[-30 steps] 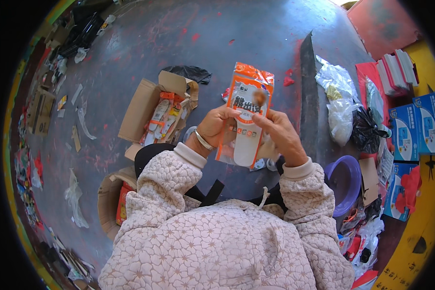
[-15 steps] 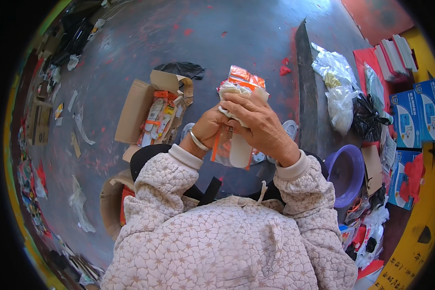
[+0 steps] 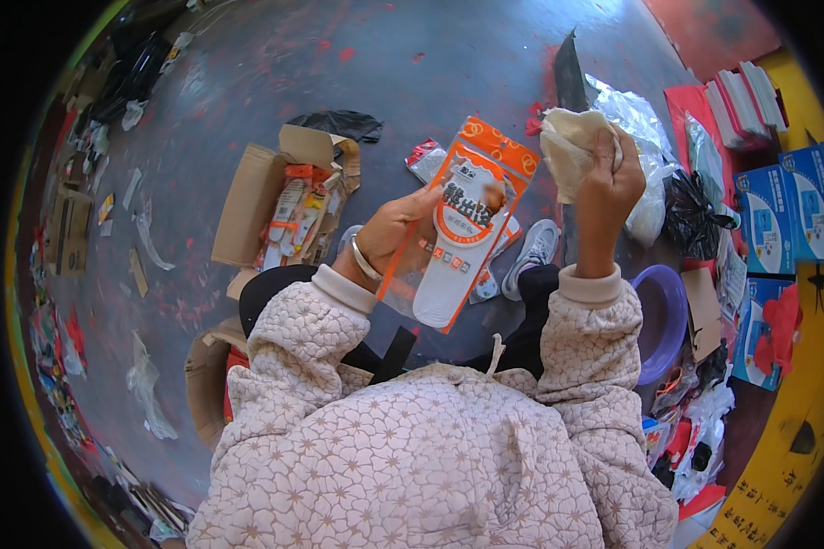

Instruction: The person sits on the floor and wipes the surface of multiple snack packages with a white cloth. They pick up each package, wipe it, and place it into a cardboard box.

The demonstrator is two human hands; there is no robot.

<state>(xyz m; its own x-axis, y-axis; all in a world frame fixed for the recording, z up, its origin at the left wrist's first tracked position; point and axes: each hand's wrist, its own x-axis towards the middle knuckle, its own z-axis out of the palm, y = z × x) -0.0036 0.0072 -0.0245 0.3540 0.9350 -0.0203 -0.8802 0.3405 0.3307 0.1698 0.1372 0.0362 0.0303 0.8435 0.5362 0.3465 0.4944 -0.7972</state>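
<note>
In my left hand (image 3: 392,229) is a flat plastic packet (image 3: 460,229), orange at the top and along its edges, clear at the sides, with a long white rounded shape down its middle. My fingers are closed on its left edge, and it is tilted with its top leaning right. Out to the right, my raised right hand (image 3: 609,197) pinches a crumpled cream cloth (image 3: 572,151). The cloth hangs to the left of the fingers, apart from the packet. Behind the packet lies a silver and red package (image 3: 425,162), mostly hidden by it.
At the left an open cardboard box (image 3: 250,206) holds several orange and white packets. Another carton (image 3: 207,384) stands beside my left knee. On the right are a purple basin (image 3: 661,334), clear plastic bags, a black bag (image 3: 696,215) and blue boxes (image 3: 767,220).
My hands have moved apart. The right one has carried the cream cloth up and to the right, off the packet. The packet's printed face now shows in full in my left hand.
</note>
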